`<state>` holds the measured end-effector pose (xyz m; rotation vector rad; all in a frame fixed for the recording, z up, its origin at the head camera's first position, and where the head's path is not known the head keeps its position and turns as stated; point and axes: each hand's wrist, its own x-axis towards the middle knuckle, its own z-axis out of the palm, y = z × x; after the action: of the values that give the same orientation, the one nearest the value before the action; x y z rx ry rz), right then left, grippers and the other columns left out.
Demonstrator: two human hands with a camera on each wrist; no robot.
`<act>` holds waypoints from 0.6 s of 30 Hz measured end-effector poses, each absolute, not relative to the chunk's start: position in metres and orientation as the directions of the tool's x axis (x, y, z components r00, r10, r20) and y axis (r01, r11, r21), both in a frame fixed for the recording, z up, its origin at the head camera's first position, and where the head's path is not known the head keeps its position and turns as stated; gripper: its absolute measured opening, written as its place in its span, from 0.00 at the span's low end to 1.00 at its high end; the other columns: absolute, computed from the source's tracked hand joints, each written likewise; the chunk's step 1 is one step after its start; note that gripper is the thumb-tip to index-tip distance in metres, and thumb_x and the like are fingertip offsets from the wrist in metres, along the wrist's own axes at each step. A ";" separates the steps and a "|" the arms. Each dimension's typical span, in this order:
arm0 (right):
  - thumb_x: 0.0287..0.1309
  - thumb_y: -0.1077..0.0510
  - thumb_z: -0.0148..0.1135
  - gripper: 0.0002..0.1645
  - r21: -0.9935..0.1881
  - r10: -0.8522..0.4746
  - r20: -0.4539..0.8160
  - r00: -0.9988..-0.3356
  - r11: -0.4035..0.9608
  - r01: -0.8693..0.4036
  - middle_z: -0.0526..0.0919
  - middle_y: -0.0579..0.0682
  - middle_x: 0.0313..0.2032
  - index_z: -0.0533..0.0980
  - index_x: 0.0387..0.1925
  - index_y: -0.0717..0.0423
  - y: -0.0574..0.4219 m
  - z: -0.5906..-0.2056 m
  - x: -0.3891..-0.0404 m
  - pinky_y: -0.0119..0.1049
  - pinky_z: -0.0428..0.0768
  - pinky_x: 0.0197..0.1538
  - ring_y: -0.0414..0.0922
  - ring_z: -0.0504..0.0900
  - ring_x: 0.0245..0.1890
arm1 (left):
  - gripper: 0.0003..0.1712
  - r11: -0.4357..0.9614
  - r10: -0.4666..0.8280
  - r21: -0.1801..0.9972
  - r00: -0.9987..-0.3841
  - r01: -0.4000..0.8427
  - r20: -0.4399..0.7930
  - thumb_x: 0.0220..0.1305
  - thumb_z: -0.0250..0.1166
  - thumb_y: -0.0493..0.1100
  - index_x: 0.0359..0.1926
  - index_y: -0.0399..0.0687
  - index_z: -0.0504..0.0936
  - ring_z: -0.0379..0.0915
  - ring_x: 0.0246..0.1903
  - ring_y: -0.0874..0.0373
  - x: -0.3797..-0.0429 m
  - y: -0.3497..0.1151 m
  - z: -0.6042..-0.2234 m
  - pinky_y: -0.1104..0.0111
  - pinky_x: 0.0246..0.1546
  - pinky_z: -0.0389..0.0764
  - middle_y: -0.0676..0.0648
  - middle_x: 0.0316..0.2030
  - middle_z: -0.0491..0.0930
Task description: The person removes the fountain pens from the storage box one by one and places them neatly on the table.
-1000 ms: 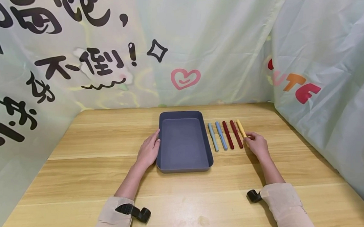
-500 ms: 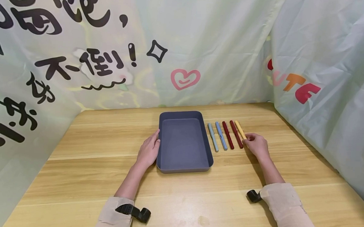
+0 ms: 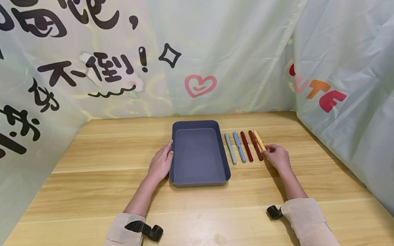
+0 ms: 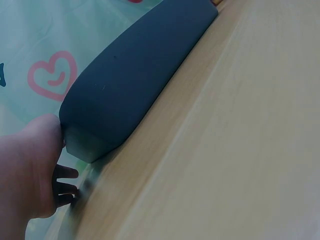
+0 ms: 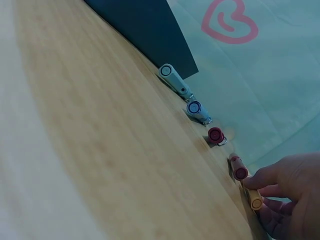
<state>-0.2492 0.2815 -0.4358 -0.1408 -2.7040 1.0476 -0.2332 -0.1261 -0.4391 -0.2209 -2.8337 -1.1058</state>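
My right hand (image 3: 277, 156) pinches the near end of a yellow pen (image 3: 259, 140) at the right end of a row of pens. Close beside it lies a dark red pen (image 3: 256, 145), then another dark red pen (image 3: 247, 146), a blue pen (image 3: 239, 147) and a grey-green pen (image 3: 230, 148). In the right wrist view, thumb and fingers sit on either side of the yellow pen (image 5: 255, 200). My left hand (image 3: 160, 163) rests with extended fingers along the left wall of a dark blue-grey tray (image 3: 199, 183). The left wrist view has the thumb at the tray's corner.
The tray's inside floor (image 3: 199, 156) shows no items. A wooden table (image 3: 114, 192) carries everything. Printed cloth (image 3: 246, 59) hangs along the back and both sides of the table. A black wrist camera (image 3: 274, 212) sits by the right sleeve.
The yellow pen has shifted slightly left toward the nearest dark red pen, with my right hand still holding its near end. My left hand and the tray stay in place.
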 end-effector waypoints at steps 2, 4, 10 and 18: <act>0.55 0.62 0.60 0.19 -0.675 0.177 0.182 -0.967 0.738 0.009 0.79 0.63 0.34 0.76 0.46 0.71 0.282 -0.436 -0.249 0.36 0.69 0.29 0.53 0.75 0.33 | 0.28 0.728 0.102 0.666 -0.986 0.166 0.134 0.72 0.39 0.48 0.71 0.54 0.52 0.49 0.64 0.44 -0.233 -0.126 -0.439 0.49 0.61 0.49 0.44 0.67 0.55; 0.55 0.62 0.60 0.20 -0.675 0.178 0.177 -0.968 0.737 0.012 0.79 0.63 0.34 0.75 0.47 0.72 0.282 -0.436 -0.249 0.36 0.69 0.29 0.53 0.75 0.33 | 0.28 0.728 0.103 0.666 -0.986 0.163 0.129 0.73 0.39 0.48 0.71 0.54 0.51 0.48 0.65 0.44 -0.233 -0.126 -0.439 0.49 0.61 0.49 0.44 0.67 0.55; 0.55 0.62 0.60 0.20 -0.676 0.178 0.177 -0.968 0.737 0.012 0.79 0.63 0.35 0.75 0.47 0.72 0.282 -0.436 -0.249 0.36 0.68 0.29 0.53 0.75 0.33 | 0.28 0.727 0.101 0.668 -0.987 0.158 0.125 0.73 0.39 0.48 0.71 0.54 0.51 0.48 0.65 0.44 -0.233 -0.126 -0.439 0.49 0.61 0.49 0.44 0.67 0.55; 0.53 0.63 0.60 0.19 -0.676 0.189 0.200 -0.961 0.736 0.004 0.80 0.61 0.32 0.76 0.46 0.71 0.281 -0.435 -0.247 0.36 0.69 0.29 0.52 0.75 0.32 | 0.28 0.729 0.095 0.666 -0.987 0.160 0.133 0.72 0.39 0.48 0.71 0.54 0.52 0.49 0.64 0.44 -0.234 -0.126 -0.440 0.49 0.61 0.50 0.43 0.66 0.56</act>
<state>-0.2475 0.2809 -0.4352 -0.1520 -2.6830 1.0444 -0.2339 -0.1261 -0.4398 -0.2099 -2.8368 -1.1051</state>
